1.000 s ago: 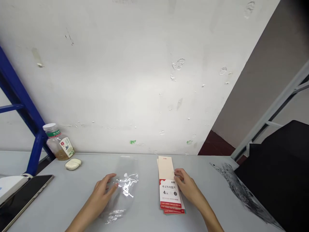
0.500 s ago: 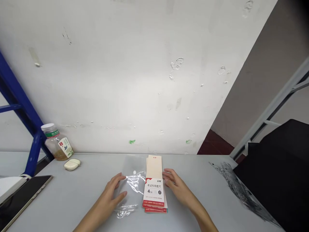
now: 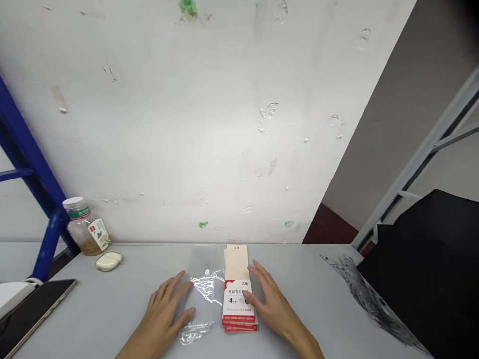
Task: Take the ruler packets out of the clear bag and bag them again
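A clear plastic bag (image 3: 204,291) with a small round hole near its top lies flat on the grey table (image 3: 101,309), its surface creased and shiny. My left hand (image 3: 162,314) rests open on the table, fingertips on the bag's left part. Right beside the bag lies a stack of ruler-set packets (image 3: 237,284), cream above and red and white below, with Chinese print. My right hand (image 3: 271,311) is open at the stack's right side, and its fingertips touch the top card. Neither hand grips anything.
At the back left stand a jar of brownish contents (image 3: 88,233) and a white earbud case (image 3: 108,261). A dark tablet (image 3: 41,311) and a blue metal frame (image 3: 47,239) are at the left. Black fabric (image 3: 419,264) fills the right, beyond a dark smear on the table.
My right hand has moved from beside the packet stack onto its right edge, with the fingers over the top card. The stack and bag stay put, and the view has tilted slightly upward.
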The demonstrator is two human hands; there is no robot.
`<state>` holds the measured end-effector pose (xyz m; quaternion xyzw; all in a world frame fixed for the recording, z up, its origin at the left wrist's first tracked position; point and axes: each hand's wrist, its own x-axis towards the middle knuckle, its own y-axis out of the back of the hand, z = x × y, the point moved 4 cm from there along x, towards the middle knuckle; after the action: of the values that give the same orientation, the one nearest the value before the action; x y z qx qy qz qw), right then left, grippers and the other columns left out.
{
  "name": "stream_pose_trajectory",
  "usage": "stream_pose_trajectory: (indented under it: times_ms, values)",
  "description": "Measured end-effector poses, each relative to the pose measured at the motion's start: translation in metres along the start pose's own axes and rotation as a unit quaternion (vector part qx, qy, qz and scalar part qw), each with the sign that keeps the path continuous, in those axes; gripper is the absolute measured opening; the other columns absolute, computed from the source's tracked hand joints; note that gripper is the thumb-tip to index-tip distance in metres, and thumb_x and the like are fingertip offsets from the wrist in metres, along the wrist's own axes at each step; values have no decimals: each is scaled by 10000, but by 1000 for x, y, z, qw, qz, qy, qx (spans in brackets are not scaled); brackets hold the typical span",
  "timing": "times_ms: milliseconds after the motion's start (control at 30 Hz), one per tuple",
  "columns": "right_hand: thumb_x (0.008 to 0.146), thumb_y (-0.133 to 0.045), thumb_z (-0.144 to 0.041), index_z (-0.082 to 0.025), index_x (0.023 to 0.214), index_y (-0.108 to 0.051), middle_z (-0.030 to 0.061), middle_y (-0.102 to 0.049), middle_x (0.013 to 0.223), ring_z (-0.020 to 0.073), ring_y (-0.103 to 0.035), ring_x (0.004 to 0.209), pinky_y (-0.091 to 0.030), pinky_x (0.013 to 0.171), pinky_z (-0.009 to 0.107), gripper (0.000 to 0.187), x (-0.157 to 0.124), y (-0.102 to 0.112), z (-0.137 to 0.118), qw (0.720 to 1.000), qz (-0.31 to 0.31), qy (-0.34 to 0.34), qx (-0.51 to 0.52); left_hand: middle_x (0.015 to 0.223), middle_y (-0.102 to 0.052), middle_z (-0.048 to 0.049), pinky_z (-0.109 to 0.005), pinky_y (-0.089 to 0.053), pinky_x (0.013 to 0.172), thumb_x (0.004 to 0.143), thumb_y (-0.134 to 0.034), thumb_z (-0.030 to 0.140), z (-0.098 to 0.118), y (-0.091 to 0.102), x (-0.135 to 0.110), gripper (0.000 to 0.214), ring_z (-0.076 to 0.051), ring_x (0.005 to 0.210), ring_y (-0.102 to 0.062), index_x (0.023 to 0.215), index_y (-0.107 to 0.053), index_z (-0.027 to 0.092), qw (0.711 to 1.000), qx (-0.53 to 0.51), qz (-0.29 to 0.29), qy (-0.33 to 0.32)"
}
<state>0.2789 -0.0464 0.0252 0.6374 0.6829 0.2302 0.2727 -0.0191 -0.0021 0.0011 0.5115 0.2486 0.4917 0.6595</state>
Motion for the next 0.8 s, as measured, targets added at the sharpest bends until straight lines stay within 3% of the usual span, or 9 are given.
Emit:
stream_pose_trajectory:
  times_ms: [100,233,400,800]
  values:
    - [884,-436,-628,-319,1472,-336,-17,-162,1618,257,-95,1492,-23,1216,516,670,-5,-6,-2,997,-21,40,-69,1568,-329,-4,-577,-307,1100,923,-447,568,-4,-8,-7,524,-337,1407,-317,1422,-428,406,997,65,-3,-37]
    - [847,-464,-683,-333,1462,-365,-17,-148,1615,295,-79,1489,11,1201,561,714,-11,-15,0,991,-36,64,-110,1572,-304,7,-645,-168,1124,909,-444,621,2,-10,-13,633,-372,1420,-286,1485,-263,430,990,121,6,-69]
    - [755,-535,-759,-368,1501,-245,-11,-121,1608,359,-65,1479,54,1170,624,890,-14,-24,1,987,-23,78,-141,1568,-288,-13,-640,-193,1113,882,-427,683,9,-9,-13,703,-394,1407,-307,1491,-201,415,986,150,9,-75]
    - [721,-506,-812,-366,1499,-219,3,-100,1602,386,-47,1469,61,1152,668,941,-12,-28,3,982,-43,78,-167,1565,-285,7,-654,-232,1105,879,-438,682,7,-9,-12,687,-389,1405,-315,1478,-191,453,987,148,-5,-67]
